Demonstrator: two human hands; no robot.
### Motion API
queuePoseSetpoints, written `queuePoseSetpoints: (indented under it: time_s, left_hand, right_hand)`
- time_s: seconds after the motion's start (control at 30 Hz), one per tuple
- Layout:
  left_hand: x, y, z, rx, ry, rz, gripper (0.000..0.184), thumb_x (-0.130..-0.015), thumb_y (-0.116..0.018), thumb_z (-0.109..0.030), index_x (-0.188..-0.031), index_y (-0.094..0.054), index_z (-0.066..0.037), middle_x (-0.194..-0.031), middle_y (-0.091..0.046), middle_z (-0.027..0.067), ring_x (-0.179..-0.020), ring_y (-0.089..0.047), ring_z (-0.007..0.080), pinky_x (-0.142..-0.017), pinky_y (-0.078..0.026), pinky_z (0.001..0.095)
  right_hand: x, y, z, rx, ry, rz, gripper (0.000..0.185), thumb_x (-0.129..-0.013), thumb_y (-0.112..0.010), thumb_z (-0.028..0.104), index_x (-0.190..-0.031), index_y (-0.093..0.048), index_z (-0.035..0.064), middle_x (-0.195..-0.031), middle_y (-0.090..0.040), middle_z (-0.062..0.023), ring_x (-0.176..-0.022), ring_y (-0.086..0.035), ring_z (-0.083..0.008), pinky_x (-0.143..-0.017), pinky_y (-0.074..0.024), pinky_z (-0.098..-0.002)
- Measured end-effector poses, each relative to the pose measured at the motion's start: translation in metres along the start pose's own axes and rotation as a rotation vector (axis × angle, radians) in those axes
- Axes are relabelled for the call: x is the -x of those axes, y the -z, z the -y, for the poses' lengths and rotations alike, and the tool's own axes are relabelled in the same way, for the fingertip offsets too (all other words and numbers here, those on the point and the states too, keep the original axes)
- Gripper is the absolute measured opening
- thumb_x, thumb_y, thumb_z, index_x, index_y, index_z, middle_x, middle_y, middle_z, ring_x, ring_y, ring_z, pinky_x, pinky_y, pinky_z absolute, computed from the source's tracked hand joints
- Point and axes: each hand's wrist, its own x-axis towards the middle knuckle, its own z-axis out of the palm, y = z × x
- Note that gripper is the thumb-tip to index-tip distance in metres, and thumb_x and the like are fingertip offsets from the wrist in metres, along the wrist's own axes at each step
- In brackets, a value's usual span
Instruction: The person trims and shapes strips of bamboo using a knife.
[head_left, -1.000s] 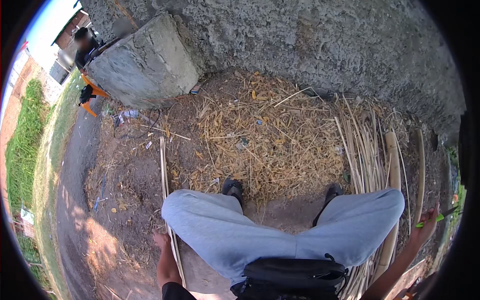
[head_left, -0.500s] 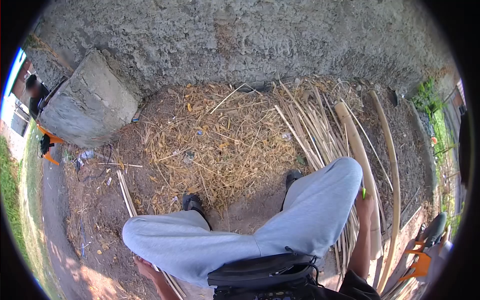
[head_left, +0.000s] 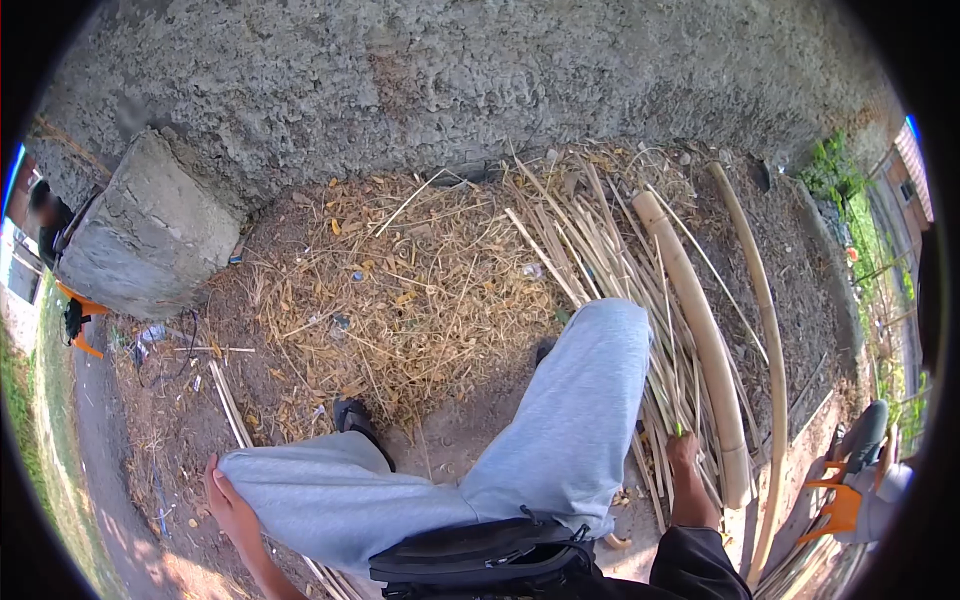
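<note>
My left hand (head_left: 230, 500) lies along the outer side of my bent left knee, fingers stretched out and holding nothing. Down beside my right leg, my right hand (head_left: 684, 458) is closed on a small bright-green object (head_left: 679, 429); only its end shows, so its kind is unclear. That hand is over a bundle of split bamboo strips (head_left: 640, 275) on the ground. Just to its right lies a thick bamboo pole (head_left: 700, 320), and farther right a thinner, curved bamboo pole (head_left: 765, 330).
A rough wall (head_left: 450, 80) runs along the back, with a concrete block (head_left: 160, 225) at left. Dry leaves and shavings (head_left: 400, 310) cover the ground ahead. More strips (head_left: 230, 405) lie by my left knee. People sit at the far left and right, beside orange chairs (head_left: 840, 508).
My left hand has come up from below the knee onto its outer side. My right hand, still on the green object, has moved lower and left over the strips. My right knee has shifted left.
</note>
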Motion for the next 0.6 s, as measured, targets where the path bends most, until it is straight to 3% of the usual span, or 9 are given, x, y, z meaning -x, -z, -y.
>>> queuePoseSetpoints:
  time_s: [0.07, 0.13, 0.27, 0.33, 0.37, 0.4, 0.47, 0.5, 0.6]
  left_hand:
    - [0.012, -0.009, -0.034, -0.07, -0.03, 0.109, 0.047, -0.098, -0.055, -0.031, -0.137, -0.051, -0.004, -0.136, -0.052, 0.022, -0.129, -0.048, 0.0355, -0.109, -0.033, 0.047]
    - [0.031, -0.012, -0.068, -0.655, -0.34, 0.047, 0.051, -0.096, -0.056, -0.035, -0.135, -0.053, -0.002, -0.139, -0.049, 0.0238, -0.132, -0.043, 0.0408, -0.112, -0.03, 0.0504]
    - [0.054, -0.011, -0.119, -0.84, -0.573, 0.311, 0.051, -0.092, -0.062, -0.033, -0.131, -0.056, -0.001, -0.141, -0.047, 0.0236, -0.13, -0.045, 0.0447, -0.106, -0.038, 0.053]
    - [0.049, -0.011, -0.124, 0.435, -0.131, 1.097, 0.047, -0.086, -0.067, -0.025, -0.127, -0.06, -0.002, -0.14, -0.047, 0.0233, -0.125, -0.05, 0.048, -0.099, -0.044, 0.0563]
    - [0.055, 0.0, -0.139, 0.743, 0.269, 1.036, 0.05, -0.079, -0.071, -0.019, -0.124, -0.061, -0.001, -0.135, -0.052, 0.0225, -0.117, -0.057, 0.0466, -0.094, -0.049, 0.0553]
    - [0.048, -0.003, -0.136, 0.74, 0.265, 1.043, 0.05, -0.079, -0.071, -0.019, -0.124, -0.061, -0.001, -0.135, -0.052, 0.0225, -0.117, -0.057, 0.0466, -0.094, -0.049, 0.0553]
    - [0.026, -0.006, -0.122, 0.054, -0.546, 0.497, 0.05, -0.074, -0.071, -0.015, -0.119, -0.061, 0.003, -0.128, -0.055, 0.0248, -0.118, -0.055, 0.0446, -0.099, -0.046, 0.053]
    - [0.019, -0.01, -0.12, -0.308, -0.872, 0.38, 0.05, -0.078, -0.07, -0.029, -0.114, -0.062, 0.004, -0.126, -0.058, 0.0201, -0.111, -0.058, 0.0412, -0.102, -0.04, 0.0576]
    - [-0.009, -0.016, -0.077, -0.457, -0.899, 0.76, 0.05, -0.078, -0.068, -0.032, -0.111, -0.061, 0.005, -0.12, -0.06, 0.0192, -0.111, -0.058, 0.0387, -0.107, -0.033, 0.0593]
  right_hand:
    - [0.0, 0.001, 0.0, -0.053, 0.035, -0.051, 0.028, -0.082, -0.068, 0.025, -0.088, -0.069, -0.0028, -0.088, -0.068, -0.0288, -0.087, -0.066, -0.0451, -0.076, -0.0523, -0.0515]
    - [-0.003, 0.01, 0.015, -0.073, -0.025, -0.044, 0.028, -0.083, -0.066, 0.024, -0.086, -0.069, -0.004, -0.088, -0.067, -0.0294, -0.086, -0.066, -0.0456, -0.075, -0.0518, -0.0519]
    - [-0.032, -0.003, 0.041, -0.057, -0.063, -0.11, 0.029, -0.083, -0.064, 0.024, -0.084, -0.068, -0.0056, -0.083, -0.065, -0.0307, -0.081, -0.066, -0.0464, -0.074, -0.0518, -0.0516]
    - [-0.054, -0.003, 0.063, -0.147, 0.137, -0.054, 0.03, -0.083, -0.064, 0.023, -0.084, -0.068, -0.0063, -0.079, -0.064, -0.0309, -0.077, -0.065, -0.047, -0.072, -0.0517, -0.0523]
    - [-0.062, -0.001, 0.075, -0.147, 0.132, -0.053, 0.03, -0.083, -0.064, 0.023, -0.084, -0.068, -0.0063, -0.079, -0.064, -0.0309, -0.077, -0.065, -0.047, -0.072, -0.0517, -0.0523]
    - [-0.068, 0.001, 0.092, -0.12, 0.163, -0.024, 0.03, -0.082, -0.066, 0.024, -0.09, -0.069, -0.0047, -0.085, -0.066, -0.0287, -0.081, -0.066, -0.0448, -0.075, -0.0523, -0.0507]
    - [-0.07, 0.013, 0.123, -0.088, 0.186, 0.008, 0.031, -0.081, -0.068, 0.024, -0.095, -0.07, -0.0032, -0.091, -0.068, -0.0265, -0.086, -0.067, -0.0425, -0.078, -0.0529, -0.0491]
    - [-0.066, 0.027, 0.141, -0.038, 0.218, 0.032, 0.033, -0.082, -0.068, 0.023, -0.106, -0.067, 0.0007, -0.104, -0.066, -0.0223, -0.095, -0.065, -0.0403, -0.084, -0.0522, -0.0476]
    - [-0.066, 0.029, 0.164, 0.03, 0.312, 0.025, 0.044, -0.081, -0.07, 0.02, -0.123, -0.062, 0.0069, -0.121, -0.062, -0.0162, -0.108, -0.062, -0.0367, -0.091, -0.0514, -0.0448]
